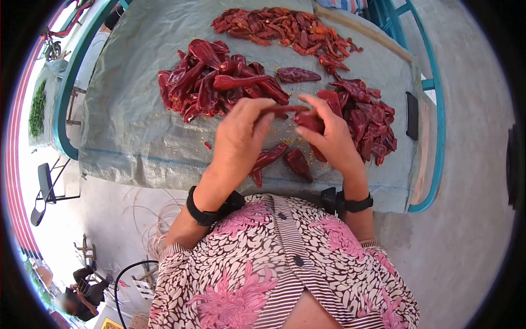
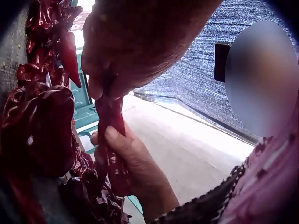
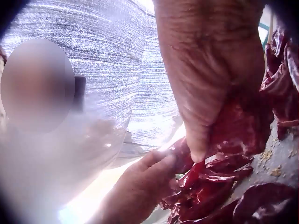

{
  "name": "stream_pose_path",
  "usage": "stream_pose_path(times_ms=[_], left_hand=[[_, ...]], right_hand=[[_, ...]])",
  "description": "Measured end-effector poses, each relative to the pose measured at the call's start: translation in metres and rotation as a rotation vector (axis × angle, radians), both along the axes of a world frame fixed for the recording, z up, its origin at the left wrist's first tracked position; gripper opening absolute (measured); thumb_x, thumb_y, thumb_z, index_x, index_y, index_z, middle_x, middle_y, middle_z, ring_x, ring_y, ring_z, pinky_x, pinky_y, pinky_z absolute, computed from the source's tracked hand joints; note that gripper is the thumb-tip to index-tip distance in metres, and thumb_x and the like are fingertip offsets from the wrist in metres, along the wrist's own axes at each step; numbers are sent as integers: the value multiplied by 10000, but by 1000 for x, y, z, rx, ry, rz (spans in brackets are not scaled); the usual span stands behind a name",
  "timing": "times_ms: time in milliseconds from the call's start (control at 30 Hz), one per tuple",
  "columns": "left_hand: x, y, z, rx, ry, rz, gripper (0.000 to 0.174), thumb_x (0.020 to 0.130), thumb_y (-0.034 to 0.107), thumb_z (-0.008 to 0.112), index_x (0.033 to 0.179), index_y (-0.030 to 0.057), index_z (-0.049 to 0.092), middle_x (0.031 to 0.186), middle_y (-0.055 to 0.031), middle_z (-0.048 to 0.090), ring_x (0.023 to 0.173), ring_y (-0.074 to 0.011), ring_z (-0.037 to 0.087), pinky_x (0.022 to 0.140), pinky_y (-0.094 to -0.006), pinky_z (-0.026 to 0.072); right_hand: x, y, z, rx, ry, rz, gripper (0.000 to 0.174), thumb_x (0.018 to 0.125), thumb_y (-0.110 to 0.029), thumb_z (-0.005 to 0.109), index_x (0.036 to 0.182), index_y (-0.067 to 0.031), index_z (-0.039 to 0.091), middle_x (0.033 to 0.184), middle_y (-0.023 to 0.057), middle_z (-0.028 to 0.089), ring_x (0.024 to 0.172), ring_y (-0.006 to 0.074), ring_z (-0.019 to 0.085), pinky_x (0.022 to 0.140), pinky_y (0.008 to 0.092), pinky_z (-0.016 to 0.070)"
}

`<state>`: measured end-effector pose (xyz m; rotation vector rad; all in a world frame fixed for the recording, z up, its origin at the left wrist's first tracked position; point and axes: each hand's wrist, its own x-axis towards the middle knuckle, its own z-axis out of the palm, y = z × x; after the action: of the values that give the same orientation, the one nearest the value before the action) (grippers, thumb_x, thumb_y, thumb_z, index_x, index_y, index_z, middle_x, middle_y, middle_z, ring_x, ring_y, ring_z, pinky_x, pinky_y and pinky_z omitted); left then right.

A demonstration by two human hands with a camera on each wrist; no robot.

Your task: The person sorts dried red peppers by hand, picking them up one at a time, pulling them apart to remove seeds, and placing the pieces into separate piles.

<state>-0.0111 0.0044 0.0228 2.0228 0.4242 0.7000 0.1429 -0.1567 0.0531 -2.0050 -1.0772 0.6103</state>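
Note:
A dark red dried pepper (image 1: 286,109) spans the two hands above the cloth. Its left end is pinched by the left hand (image 1: 241,134), seen large at the top of the left wrist view. The right hand (image 1: 334,137) grips the wider part of a pepper (image 1: 311,122), thumb along its side; the left wrist view shows this thumb against the pepper (image 2: 117,170). Left of the hands lies a heap of large glossy peppers (image 1: 205,82); right of them is a pile of flattened, wrinkled peppers (image 1: 364,123).
Smaller orange-red peppers (image 1: 285,27) lie at the far side. Single peppers (image 1: 297,164) rest near the front edge, and one (image 1: 297,75) lies between the piles. A black phone-like object (image 1: 411,115) is at the right, inside the teal frame (image 1: 440,131). Seeds dot the cloth (image 1: 126,120).

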Motion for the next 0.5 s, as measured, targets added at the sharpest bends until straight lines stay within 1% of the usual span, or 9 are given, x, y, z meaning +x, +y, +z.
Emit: stream_pose_path(times_ms=[100,167,233,300,400,433,500], left_hand=[[9,11,5,154,-191,193,330,929,-7,732,1250,49,683,1141,-132,689,961,-248,703,802,-342,570],[11,7,19,-34,-191,183,358,919,-2,742,1265,71,686,1150,-123,687,1000,-246,699,801,-351,581],[13,4,22,-32,-174,113,386,907,8,754,1278,93,689,1159,-115,686,1025,-252,698,801,-361,588],[13,2,16,155,-133,-16,416,892,21,766,1290,115,692,1167,-108,684,1035,-266,699,801,-372,591],[13,-7,3,268,-26,-143,445,873,42,778,1301,129,691,1157,-101,682,999,-291,702,801,-378,588],[11,-9,5,171,-28,-139,390,873,51,773,1253,103,698,1130,-91,687,983,-305,701,800,-376,581],[8,-6,1,193,-15,-127,317,883,50,766,1192,85,702,1097,-91,692,945,-292,705,779,-370,575]], right_hand=[[6,-1,-5,65,-73,-65,449,954,-171,728,1371,-47,614,1254,165,695,1153,285,683,979,377,524],[10,-1,-13,106,-114,-26,433,950,-182,727,1346,-41,625,1247,164,698,1135,294,689,974,381,527],[10,0,-11,108,-106,12,424,942,-186,729,1326,-33,633,1241,167,699,1120,306,694,967,384,531],[5,2,-3,67,-43,48,423,931,-182,735,1311,-23,638,1235,172,699,1110,322,696,960,386,536],[-2,4,-3,65,-50,93,423,913,-163,740,1300,-20,642,1223,180,703,1100,337,700,943,391,545],[-3,5,-4,71,-51,107,423,906,-154,742,1297,-23,643,1216,181,704,1095,338,701,936,391,547],[-5,5,-6,81,-54,131,424,892,-135,746,1291,-28,646,1202,184,707,1084,341,703,922,390,551]])
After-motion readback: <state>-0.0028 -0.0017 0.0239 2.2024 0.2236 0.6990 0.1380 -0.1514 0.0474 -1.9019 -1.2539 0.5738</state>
